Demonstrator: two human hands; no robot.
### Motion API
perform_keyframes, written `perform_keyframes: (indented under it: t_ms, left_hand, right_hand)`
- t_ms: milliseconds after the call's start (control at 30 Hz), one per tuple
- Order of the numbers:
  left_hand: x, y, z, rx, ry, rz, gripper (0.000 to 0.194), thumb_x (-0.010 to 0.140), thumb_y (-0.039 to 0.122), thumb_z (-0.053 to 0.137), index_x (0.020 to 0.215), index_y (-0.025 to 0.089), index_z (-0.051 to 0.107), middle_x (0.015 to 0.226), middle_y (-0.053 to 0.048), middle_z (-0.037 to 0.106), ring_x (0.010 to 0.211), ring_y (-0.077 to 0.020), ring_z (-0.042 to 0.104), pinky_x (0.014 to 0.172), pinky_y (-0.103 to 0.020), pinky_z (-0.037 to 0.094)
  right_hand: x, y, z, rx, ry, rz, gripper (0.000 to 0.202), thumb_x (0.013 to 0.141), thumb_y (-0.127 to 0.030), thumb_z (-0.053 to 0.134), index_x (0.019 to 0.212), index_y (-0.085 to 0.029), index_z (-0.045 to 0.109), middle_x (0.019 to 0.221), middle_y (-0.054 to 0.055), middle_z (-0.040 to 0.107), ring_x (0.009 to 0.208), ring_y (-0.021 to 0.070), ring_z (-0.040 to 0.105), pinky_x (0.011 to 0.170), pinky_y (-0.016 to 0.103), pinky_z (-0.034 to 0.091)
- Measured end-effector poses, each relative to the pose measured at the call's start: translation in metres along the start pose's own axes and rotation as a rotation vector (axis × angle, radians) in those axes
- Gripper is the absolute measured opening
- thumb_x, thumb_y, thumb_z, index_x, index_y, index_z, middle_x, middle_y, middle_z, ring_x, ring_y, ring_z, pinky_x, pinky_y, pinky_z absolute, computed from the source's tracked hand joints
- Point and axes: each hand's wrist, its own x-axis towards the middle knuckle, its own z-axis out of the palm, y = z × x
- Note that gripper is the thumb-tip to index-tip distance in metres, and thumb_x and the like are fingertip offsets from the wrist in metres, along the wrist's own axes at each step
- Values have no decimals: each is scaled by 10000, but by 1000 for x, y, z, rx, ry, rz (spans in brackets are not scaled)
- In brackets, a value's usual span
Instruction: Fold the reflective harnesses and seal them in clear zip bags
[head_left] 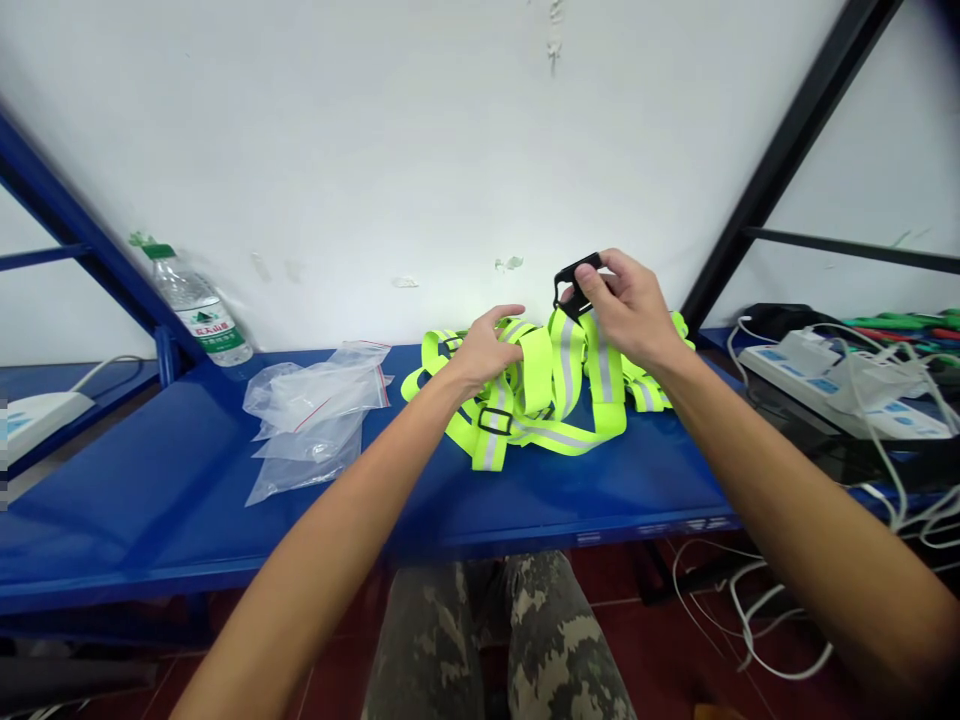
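Neon yellow straps with grey reflective stripes lie in a loose heap on the blue table. My right hand pinches a black plastic buckle above the heap, and straps hang down from it. At the heap's upper left, my left hand has its thumb and fingers apart, touching or just over the straps. A black slider sits on a strap at the front of the heap.
Clear zip bags lie left of the straps. A water bottle leans by the blue frame at the back left. At right are a white power strip and tangled cables.
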Motion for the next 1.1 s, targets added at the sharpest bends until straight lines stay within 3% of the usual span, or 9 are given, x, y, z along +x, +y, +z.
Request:
perform_keyframes:
  t_ms: [100, 233, 433, 533, 633, 733, 867, 1000, 1100]
  left_hand:
    - [4, -1, 3, -50, 27, -55, 611, 619, 71, 713, 1214, 152, 602, 657, 1, 604, 519, -110, 544, 494, -220, 329]
    - [9, -2, -3, -143, 136, -20, 598, 631, 64, 695, 1212, 131, 575, 642, 0, 616, 539, -121, 586, 462, -203, 307]
    - [8, 0, -2, -418, 136, -60, 647, 635, 29, 650, 1259, 148, 527, 615, 48, 554, 496, -80, 511, 478, -198, 372]
    - [6, 4, 0, -482, 104, -67, 653, 639, 37, 662, 1264, 173, 527, 625, 57, 534, 473, -62, 469, 460, -191, 356]
    - [5, 7, -2, -509, 83, -63, 627, 640, 43, 680, 1237, 187, 549, 647, 50, 537, 484, -61, 463, 467, -198, 363]
    - [3, 7, -5, -528, 27, -60, 612, 628, 50, 702, 1206, 198, 569, 669, 43, 549, 512, -68, 481, 479, -204, 370]
    - [3, 5, -11, -484, -1, -49, 590, 607, 45, 710, 1164, 201, 594, 694, 39, 574, 518, -66, 492, 466, -199, 345]
    - [7, 3, -16, -434, 107, -45, 567, 621, 37, 751, 1137, 186, 571, 729, 36, 604, 537, -77, 557, 535, -222, 448]
    - [7, 4, -16, -464, 112, -47, 535, 676, 159, 816, 1137, 192, 547, 786, 22, 625, 631, -133, 660, 675, -311, 542]
  right_hand:
    - [-3, -2, -6, 13, -108, 6, 343, 850, -545, 637, 933, -212, 639, 882, 59, 675, 895, 218, 644, 829, 397, 532]
    - [-7, 4, -16, 42, -436, 34, 241, 725, -389, 768, 870, -203, 715, 938, 66, 695, 943, 245, 643, 891, 440, 514]
    - [-18, 8, -10, -299, -620, -32, 158, 673, -164, 689, 791, -233, 769, 1454, 53, 460, 1352, 322, 421, 1102, 462, 357]
    - [-24, 11, -7, -402, -773, 51, 353, 632, -263, 777, 985, -258, 759, 1421, 68, 492, 1305, 332, 470, 1046, 433, 410]
    - [-28, 18, -7, -316, -916, 139, 431, 689, -496, 754, 1046, -258, 714, 1150, 61, 657, 1052, 271, 615, 874, 375, 483]
    - [-31, 28, -8, -284, -813, 169, 397, 738, -546, 697, 940, -207, 647, 996, 69, 680, 898, 237, 624, 759, 344, 472]
    - [-28, 32, -14, -349, -610, 206, 521, 630, -437, 808, 1042, -221, 574, 1072, 101, 651, 987, 287, 613, 706, 331, 473]
    - [-16, 25, -25, -494, -655, 212, 329, 646, -444, 803, 710, -213, 578, 722, 32, 595, 724, 236, 581, 617, 335, 425]
    - [-10, 18, -31, -409, -633, 139, 318, 677, -483, 778, 659, -212, 613, 732, 25, 600, 725, 216, 573, 656, 347, 438]
